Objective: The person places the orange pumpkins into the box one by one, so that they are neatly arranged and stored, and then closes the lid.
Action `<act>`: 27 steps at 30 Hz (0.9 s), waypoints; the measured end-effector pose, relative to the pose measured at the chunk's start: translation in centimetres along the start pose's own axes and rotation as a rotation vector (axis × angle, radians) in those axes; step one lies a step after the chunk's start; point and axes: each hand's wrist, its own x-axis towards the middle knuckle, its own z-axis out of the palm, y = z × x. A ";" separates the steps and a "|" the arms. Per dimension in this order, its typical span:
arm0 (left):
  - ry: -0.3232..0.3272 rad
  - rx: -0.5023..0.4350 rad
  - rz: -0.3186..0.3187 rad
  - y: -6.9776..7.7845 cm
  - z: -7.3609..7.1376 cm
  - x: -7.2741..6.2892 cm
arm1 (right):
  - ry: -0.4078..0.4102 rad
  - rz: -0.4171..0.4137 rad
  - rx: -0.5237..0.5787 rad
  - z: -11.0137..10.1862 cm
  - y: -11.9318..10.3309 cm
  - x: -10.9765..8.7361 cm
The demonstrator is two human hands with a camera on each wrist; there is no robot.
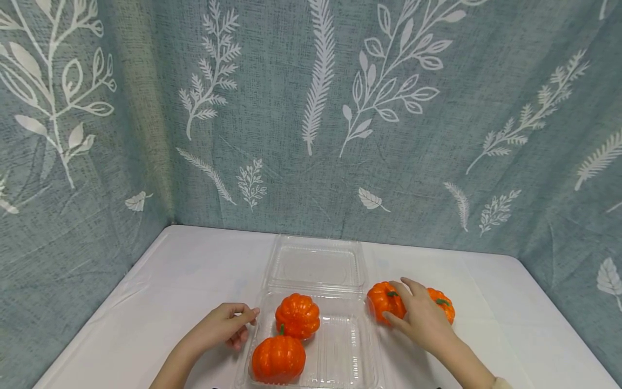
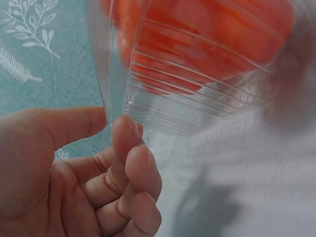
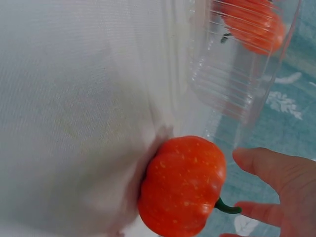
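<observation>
While a curtain (image 1: 272, 135) hangs behind the table (image 1: 194, 265), we see the box (image 1: 335, 335) near its middle, lid (image 1: 316, 265) folded toward the back edge. Our left hand (image 1: 221, 327) curls loosely at the box's left rim; we cannot tell whether it pinches. Our right hand (image 1: 424, 319), fingers spread, holding nothing, hovers by two pumpkins (image 1: 379, 302) nearer the table's right edge; two others (image 1: 278, 361) sit boxed.
</observation>
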 end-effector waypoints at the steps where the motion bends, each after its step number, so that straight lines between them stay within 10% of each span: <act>1: 0.001 0.002 0.003 0.0 0.0 0.0 | -0.006 0.005 0.010 0.1 0.0 0.0; 27: -0.010 0.004 0.022 0.3 0.1 0.0 | -0.026 0.021 0.043 1.3 0.1 0.3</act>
